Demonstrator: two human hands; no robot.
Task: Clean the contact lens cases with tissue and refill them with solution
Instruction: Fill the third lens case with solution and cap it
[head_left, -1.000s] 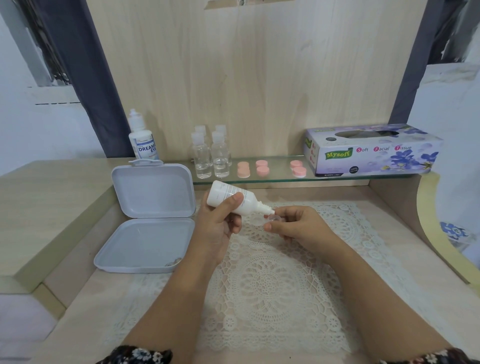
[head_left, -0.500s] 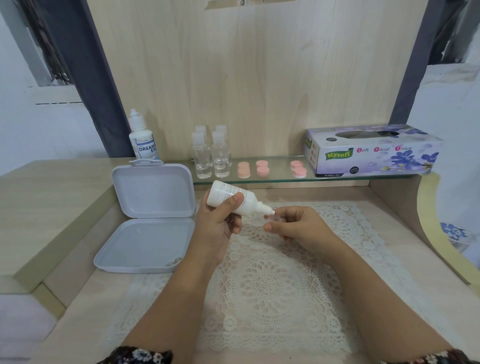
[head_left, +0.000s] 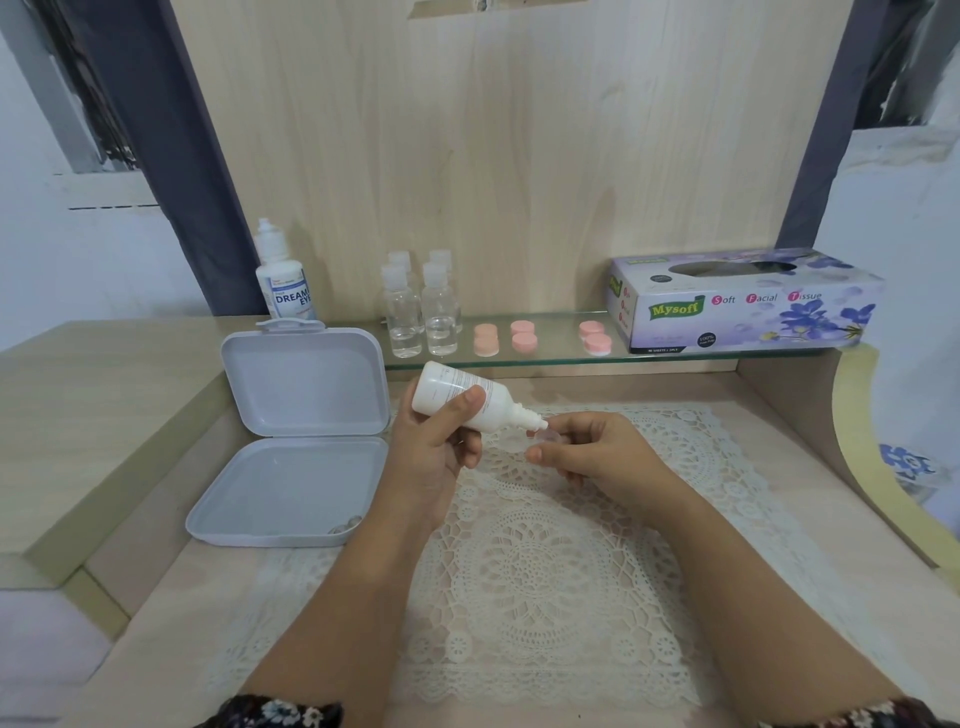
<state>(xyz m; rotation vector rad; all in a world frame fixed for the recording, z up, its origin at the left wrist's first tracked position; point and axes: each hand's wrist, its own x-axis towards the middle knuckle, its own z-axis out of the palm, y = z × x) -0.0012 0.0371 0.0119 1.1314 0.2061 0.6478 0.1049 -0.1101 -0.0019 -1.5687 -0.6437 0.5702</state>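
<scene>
Two hands meet over a lace mat (head_left: 524, 571) on the counter (head_left: 156, 597). The left hand (head_left: 431, 452) is curled round a small white bottle (head_left: 467, 397), tilted so its nozzle points down and to the right, right at a small clear lens case (head_left: 545, 441). The right hand (head_left: 597, 457) pinches that case between thumb and fingertips just above the mat; the case is mostly hidden by the fingers, and whether liquid is coming out cannot be told.

To the left lies an open white box (head_left: 291, 467), its lid propped upright behind its base, with a couple of small clear pieces in the base's near right corner. Behind the hands runs a glass shelf (head_left: 550, 358). On it stand four small clear bottles (head_left: 423, 312), six pink round caps (head_left: 524, 338) set in pairs, and a purple tissue box (head_left: 743, 301) at the right end. A larger solution bottle (head_left: 285, 280) stands upright behind the open box, at the left end of the shelf.
</scene>
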